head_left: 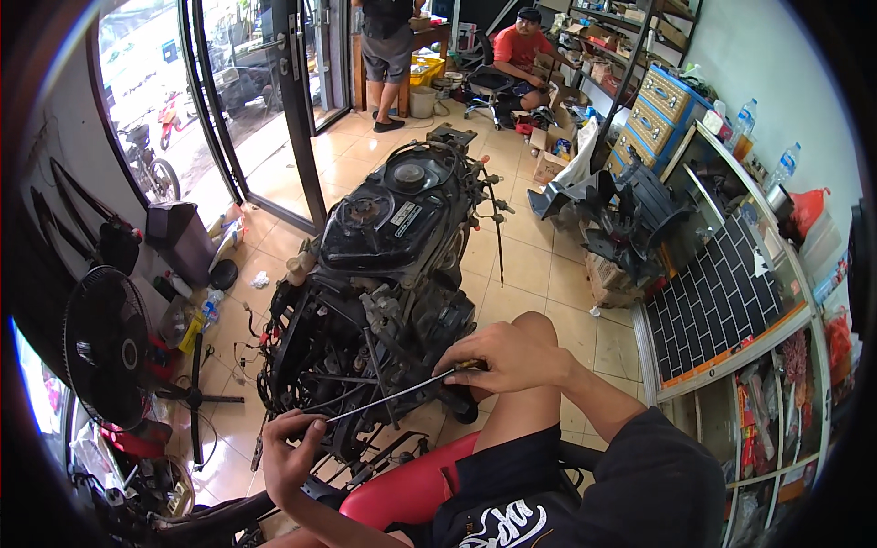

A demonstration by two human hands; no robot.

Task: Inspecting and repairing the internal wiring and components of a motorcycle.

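A long screwdriver (388,398) with a thin metal shank spans the space between my hands, above the near end of a stripped motorcycle (365,320). My right hand (512,358) is closed around its dark and yellowish handle, mostly hidden by the fingers. At the other end, my left hand (290,449) pinches the shank near its tip between thumb and fingers. Beneath the shank lie exposed frame tubes, cables and engine parts. The black fuel tank (388,224) sits farther along the motorcycle. I sit beside a red seat (411,484).
A black standing fan (110,347) and a dark bin (178,239) stand left. Plastic body panels (630,215) are piled on a box at right, beside a glass display case (722,310). Farther back, one person (521,55) sits and another (385,55) stands.
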